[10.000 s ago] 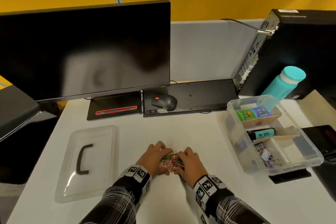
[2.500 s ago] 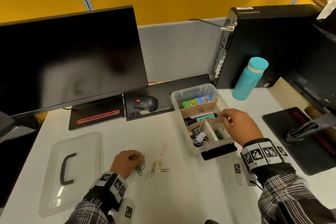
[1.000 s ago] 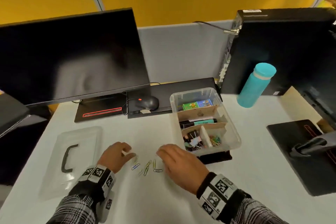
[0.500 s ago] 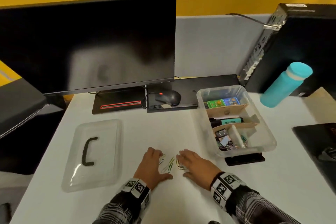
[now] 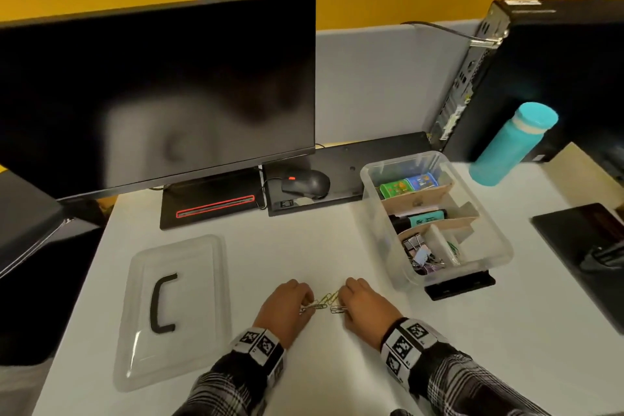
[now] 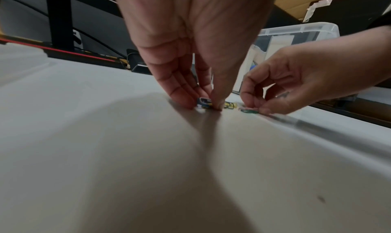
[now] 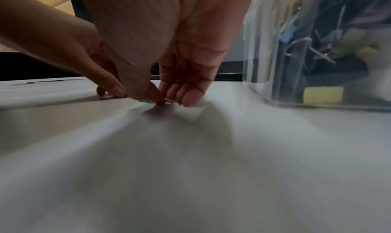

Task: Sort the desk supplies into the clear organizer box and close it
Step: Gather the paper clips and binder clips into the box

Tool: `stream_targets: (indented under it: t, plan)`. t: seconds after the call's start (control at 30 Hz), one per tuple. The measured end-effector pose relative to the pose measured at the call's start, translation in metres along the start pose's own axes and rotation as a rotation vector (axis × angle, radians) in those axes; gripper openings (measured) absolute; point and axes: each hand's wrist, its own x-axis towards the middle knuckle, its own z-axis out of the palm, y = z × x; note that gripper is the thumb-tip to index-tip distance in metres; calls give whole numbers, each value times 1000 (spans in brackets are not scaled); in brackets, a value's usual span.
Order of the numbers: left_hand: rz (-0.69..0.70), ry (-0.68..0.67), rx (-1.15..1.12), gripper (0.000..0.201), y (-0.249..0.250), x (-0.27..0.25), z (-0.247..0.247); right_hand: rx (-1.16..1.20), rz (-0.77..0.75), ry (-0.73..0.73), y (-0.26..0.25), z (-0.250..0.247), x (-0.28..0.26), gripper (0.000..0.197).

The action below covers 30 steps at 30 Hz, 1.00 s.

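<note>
Several coloured paper clips lie bunched on the white desk between my two hands. My left hand pinches some of them between thumb and fingers, seen close in the left wrist view. My right hand curls its thumb and fingers onto the clips at its side. The clear organizer box stands open to the right, holding small green and blue boxes, a teal marker, binder clips and a few paper clips in cardboard compartments. Its clear lid with a black handle lies flat to the left.
A dark monitor stands at the back left and a mouse sits on a black base behind the box. A teal bottle and a black computer tower are at the back right. A black pad lies at the right.
Both hands have drawn closer together and their fingers have curled, bunching the spread paper clips into a tight cluster between them.
</note>
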Motion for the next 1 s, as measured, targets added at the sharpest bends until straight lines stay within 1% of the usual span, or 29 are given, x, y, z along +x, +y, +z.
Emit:
stream_targets:
  t: [0.1, 0.23, 0.33, 0.43, 0.53, 0.6, 0.73, 0.83, 0.9, 0.93, 0.97, 1.0]
  plan:
    - [-14, -50, 38, 14, 4, 7, -6, 13, 53, -14, -7, -2, 2, 29]
    - [-53, -116, 87, 15, 11, 12, -10, 43, 99, -2, -9, 3, 5, 27]
    - [-112, -150, 41, 17, 13, 12, -12, 127, 130, -17, -6, 1, 5, 25]
    - [-135, -172, 16, 12, 14, 11, -12, 272, 136, -11, -2, -2, 4, 23]
    - [-125, -168, 26, 10, 16, 9, -12, 301, 121, -28, -1, -4, 1, 23]
    - [-90, -158, 65, 8, 18, 7, -12, 286, 104, -40, -3, -4, 1, 18]
    - [-13, -134, 196, 13, 21, 2, -10, 197, 100, -72, -8, -4, 1, 13]
    - [21, -112, 197, 16, 17, -1, -9, 196, 92, -87, -14, -3, -1, 6]
    - [65, -125, 171, 17, 11, -3, -10, 285, 130, -90, -10, -3, -2, 10]
    - [76, -132, 148, 17, 7, -5, -10, 390, 176, -83, -5, -3, -3, 12]
    - [65, -132, 101, 17, 4, -6, -11, 548, 232, -79, 1, -2, -4, 14]
    - [33, -121, 33, 16, 1, -7, -12, 758, 288, -91, 6, -3, -5, 17]
